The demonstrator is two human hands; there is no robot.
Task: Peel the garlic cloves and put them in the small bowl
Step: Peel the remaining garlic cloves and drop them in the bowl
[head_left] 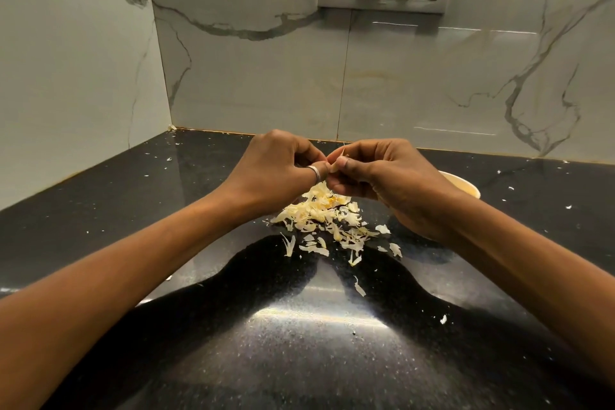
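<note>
black speckled glossy table [100, 230], pile of pale garlic skins [324, 220] at centre, loose skin flakes [359, 288] scattered near and far around it, small bowl [466, 188] at right, mostly hidden behind a hand

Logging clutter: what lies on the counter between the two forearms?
A heap of pale garlic peels, just under the left hand and right hand, on the black counter; head view shows it.
</note>
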